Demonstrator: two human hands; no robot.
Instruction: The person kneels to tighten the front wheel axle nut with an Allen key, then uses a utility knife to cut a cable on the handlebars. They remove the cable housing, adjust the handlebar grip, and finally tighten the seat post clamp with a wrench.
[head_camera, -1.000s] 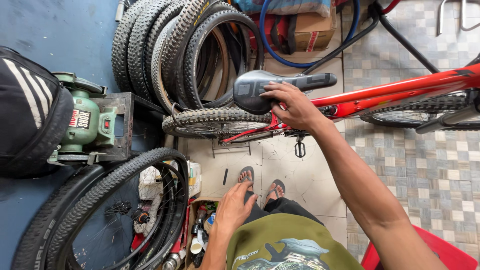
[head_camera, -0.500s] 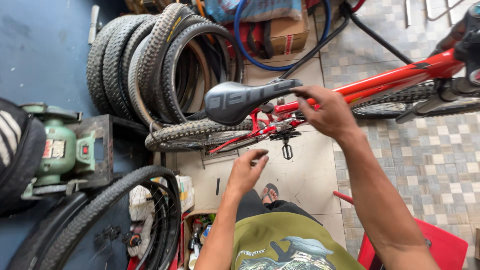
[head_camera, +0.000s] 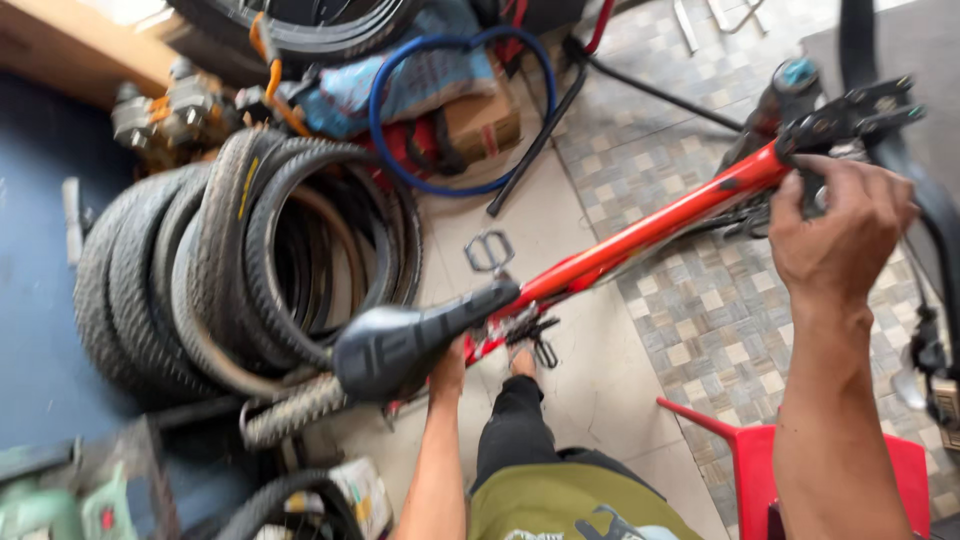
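Right hand (head_camera: 835, 235) relocated from saddle area to front of red frame (head_camera: 640, 232).
Right hand grips frame front, arm extended; left hand (head_camera: 450, 362) holds under black saddle (head_camera: 400, 345).

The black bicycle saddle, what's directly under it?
Under the black bicycle saddle the left hand reaches up beneath its nose, fingers hidden by the saddle. A knobby tyre of the red bicycle frame shows below. The seatpost is covered.
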